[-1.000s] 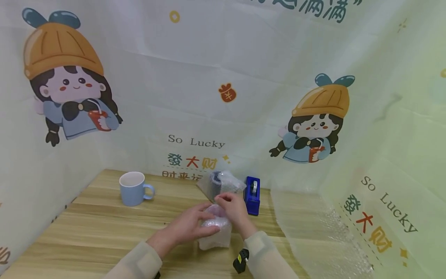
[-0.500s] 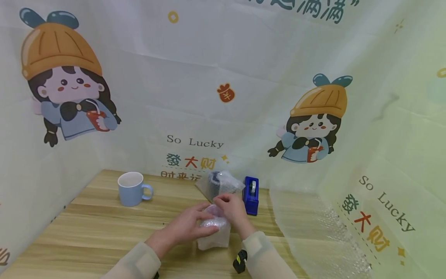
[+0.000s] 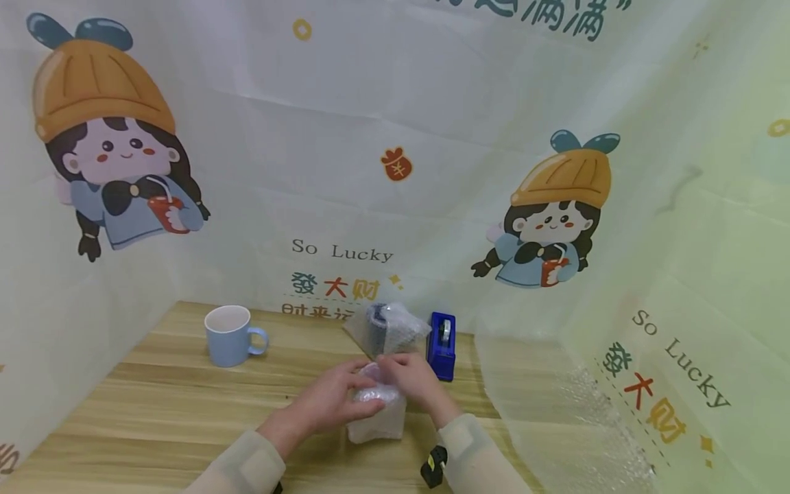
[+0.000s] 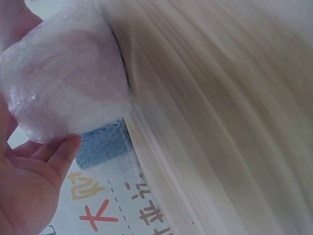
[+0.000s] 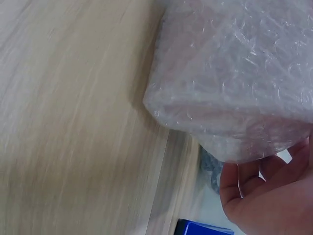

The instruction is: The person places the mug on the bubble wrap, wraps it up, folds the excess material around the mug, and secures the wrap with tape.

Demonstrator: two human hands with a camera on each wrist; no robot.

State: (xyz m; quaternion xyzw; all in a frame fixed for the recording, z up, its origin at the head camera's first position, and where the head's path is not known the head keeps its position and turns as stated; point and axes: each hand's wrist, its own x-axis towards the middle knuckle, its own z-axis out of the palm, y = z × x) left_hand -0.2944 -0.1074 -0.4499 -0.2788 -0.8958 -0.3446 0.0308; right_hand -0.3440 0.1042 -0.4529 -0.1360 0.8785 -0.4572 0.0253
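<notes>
At 6 o'clock in the head view, a bubble-wrapped bundle (image 3: 376,422) is standing on the tabletop (image 3: 185,412). Your left grip (image 3: 327,398) is holding it from 9 o'clock; bent fingers of your right grip (image 3: 410,377) are touching its top from 1 o'clock, pinching or not I cannot tell. Around it, a second wrapped item (image 3: 402,328) is resting at 12, with a tape dispenser (image 3: 441,353) near 1, a bubble-wrap sheet (image 3: 543,405) at 3 and a mug (image 3: 227,341) at 10.
</notes>
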